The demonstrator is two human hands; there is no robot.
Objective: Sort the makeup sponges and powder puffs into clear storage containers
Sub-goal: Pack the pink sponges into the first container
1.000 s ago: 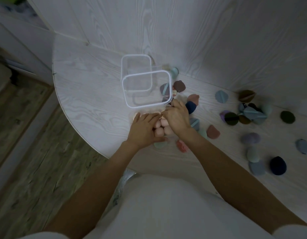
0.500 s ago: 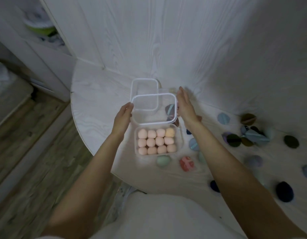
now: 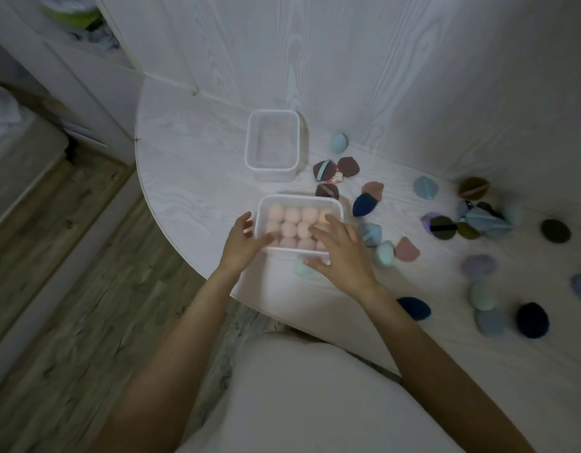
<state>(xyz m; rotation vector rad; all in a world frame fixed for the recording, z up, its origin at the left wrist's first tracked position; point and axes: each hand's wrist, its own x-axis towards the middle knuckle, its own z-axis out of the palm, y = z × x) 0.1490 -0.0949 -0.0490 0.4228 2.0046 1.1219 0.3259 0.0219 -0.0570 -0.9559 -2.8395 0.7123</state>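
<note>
My left hand (image 3: pixel 241 245) and right hand (image 3: pixel 343 253), fingers spread, press the lid (image 3: pixel 299 204) onto the pink-sponge container (image 3: pixel 295 253); next, fill the empty container (image 3: pixel 272 138) above it.

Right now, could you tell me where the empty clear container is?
In the head view, the empty clear container stands on the white table, just beyond the container of pink sponges, left of the brown puffs.

A white wood-grain bench (image 3: pixel 191 165) carries two clear containers (image 3: pixel 272 138), the nearer one by its rounded front edge, with loose sponges and puffs (image 3: pixel 472 220) scattered toward its right side
</note>
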